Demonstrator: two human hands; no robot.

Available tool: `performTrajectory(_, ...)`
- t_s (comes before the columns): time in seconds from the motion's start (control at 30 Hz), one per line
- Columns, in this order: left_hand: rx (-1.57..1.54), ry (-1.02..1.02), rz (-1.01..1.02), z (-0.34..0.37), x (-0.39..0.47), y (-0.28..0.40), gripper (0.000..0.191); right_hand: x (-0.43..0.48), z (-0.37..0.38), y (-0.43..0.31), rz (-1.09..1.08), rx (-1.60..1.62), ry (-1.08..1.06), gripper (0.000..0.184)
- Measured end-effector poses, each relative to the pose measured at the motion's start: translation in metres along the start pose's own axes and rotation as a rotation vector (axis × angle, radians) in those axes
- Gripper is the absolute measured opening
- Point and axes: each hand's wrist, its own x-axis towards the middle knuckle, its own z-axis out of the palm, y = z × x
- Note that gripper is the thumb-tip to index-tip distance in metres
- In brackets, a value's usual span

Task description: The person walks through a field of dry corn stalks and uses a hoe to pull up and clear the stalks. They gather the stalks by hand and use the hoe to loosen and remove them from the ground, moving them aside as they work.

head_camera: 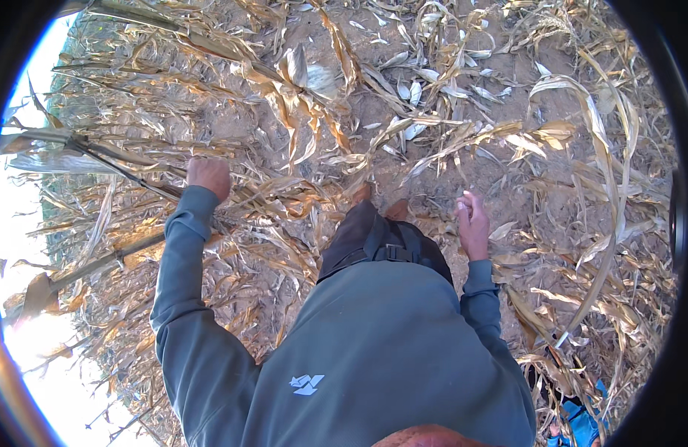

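Observation:
My left hand (209, 177) is out to the left with its fingers curled, at a dry corn stalk (126, 174) and its leaves. The back of the hand hides the fingers, so I cannot see whether they go round the stalk. My right hand (473, 220) hangs to the right of my hips, its fingers loosely bent and somewhat apart. Nothing shows clearly in it. Ahead of me a leaning corn stalk (209, 43) carries dry leaves and a pale husk (296, 66).
Brown soil (377, 61) is strewn with dry leaves and pale husk pieces (415, 93). Another thick stalk (109, 260) crosses behind my left forearm. Long bent corn leaves (615, 184) stand on the right. A person in blue (581, 419) is partly visible behind leaves at lower right.

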Motion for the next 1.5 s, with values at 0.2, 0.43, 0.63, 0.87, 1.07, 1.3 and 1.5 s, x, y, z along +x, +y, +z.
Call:
performTrajectory(0.2, -0.367, 0.055, 0.193, 0.037, 0.044, 0.056, 0.031, -0.003, 0.014, 0.005, -0.052, 0.005, -0.071, 0.038)
performTrajectory(0.43, -0.255, -0.283, 0.056, 0.075, 0.084, 0.047, 0.053, -0.007, 0.023, 0.018, -0.058, -0.053, -0.084, 0.039)
performTrajectory(0.63, -0.141, -0.527, 0.216, 0.119, 0.123, -0.003, 0.054, 0.006, 0.047, -0.010, 0.089, -0.015, -0.059, 0.039)
performTrajectory(0.87, -0.144, -0.517, 0.363, 0.213, 0.171, -0.071, 0.048, 0.063, 0.185, -0.179, -0.263, 0.028, -0.467, 0.044)
performTrajectory(1.07, -0.813, -0.848, 0.210, 0.288, 0.176, -0.123, 0.041, 0.145, 0.383, -0.340, -0.804, -0.292, -0.648, 0.043)
performTrajectory(1.3, -1.212, -0.896, 0.288, 0.367, 0.161, -0.147, 0.037, 0.308, 0.516, -0.300, -0.484, -1.294, -0.571, 0.029)
performTrajectory(1.5, -1.466, -0.500, 0.134, 0.431, 0.128, -0.118, 0.028, 0.355, 0.454, -0.221, -0.118, -1.616, -0.869, 0.025)
